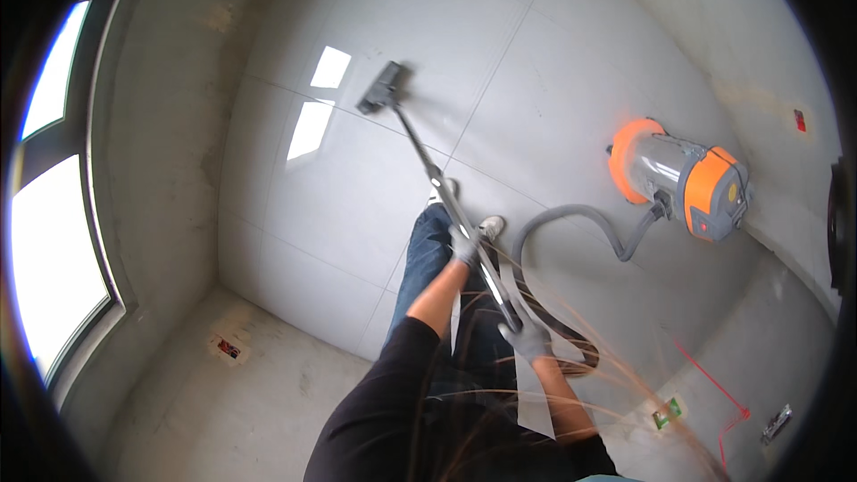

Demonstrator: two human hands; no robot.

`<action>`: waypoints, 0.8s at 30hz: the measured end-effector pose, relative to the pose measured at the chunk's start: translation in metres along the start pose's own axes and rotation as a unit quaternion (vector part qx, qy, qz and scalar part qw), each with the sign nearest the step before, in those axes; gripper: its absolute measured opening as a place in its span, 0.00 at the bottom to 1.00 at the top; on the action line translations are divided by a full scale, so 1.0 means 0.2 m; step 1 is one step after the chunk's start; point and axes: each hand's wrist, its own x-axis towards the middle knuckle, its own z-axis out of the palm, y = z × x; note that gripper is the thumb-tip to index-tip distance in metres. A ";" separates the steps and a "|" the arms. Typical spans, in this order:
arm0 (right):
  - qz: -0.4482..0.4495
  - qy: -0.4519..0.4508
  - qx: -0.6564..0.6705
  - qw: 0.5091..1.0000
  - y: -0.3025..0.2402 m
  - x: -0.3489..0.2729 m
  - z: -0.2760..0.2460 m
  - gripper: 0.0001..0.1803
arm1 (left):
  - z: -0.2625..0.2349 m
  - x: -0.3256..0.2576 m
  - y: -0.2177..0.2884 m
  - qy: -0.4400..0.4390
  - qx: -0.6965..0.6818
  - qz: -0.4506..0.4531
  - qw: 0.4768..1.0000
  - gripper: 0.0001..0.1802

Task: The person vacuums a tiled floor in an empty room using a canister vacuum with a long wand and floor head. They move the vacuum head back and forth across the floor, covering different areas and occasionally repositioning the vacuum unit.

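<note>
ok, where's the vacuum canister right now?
Head view, right side: the orange and silver vacuum canister lies on the tiled floor by the right wall, its grey hose curving back toward the person's feet.

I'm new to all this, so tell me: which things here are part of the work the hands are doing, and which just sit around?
In use:
left hand and right hand, both gripping the vacuum wand
floor nozzle
grey hose
orange vacuum canister

Just there:
window
wall sockets
red line
</note>
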 end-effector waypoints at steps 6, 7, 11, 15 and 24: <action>-0.117 -0.009 -0.043 0.992 -1.19 0.83 -0.42 0.39 | -0.47 1.01 0.91 0.009 -0.138 -0.088 0.986 0.11; -0.124 -0.010 -0.072 0.990 -1.29 0.92 -0.49 0.39 | -0.43 1.04 1.04 0.088 -0.106 -0.084 0.987 0.10; -0.150 0.053 -0.057 0.986 -1.18 1.04 -0.67 0.37 | -0.23 1.00 1.21 -0.015 -0.170 -0.096 0.981 0.11; -0.083 0.098 -0.046 0.991 -0.52 0.86 -0.81 0.39 | 0.34 0.85 0.87 -0.079 -0.102 -0.126 0.984 0.18; 0.076 0.085 -0.001 0.993 1.04 -0.29 -0.99 0.42 | 1.42 -0.90 0.31 -0.226 0.171 -0.114 0.952 0.49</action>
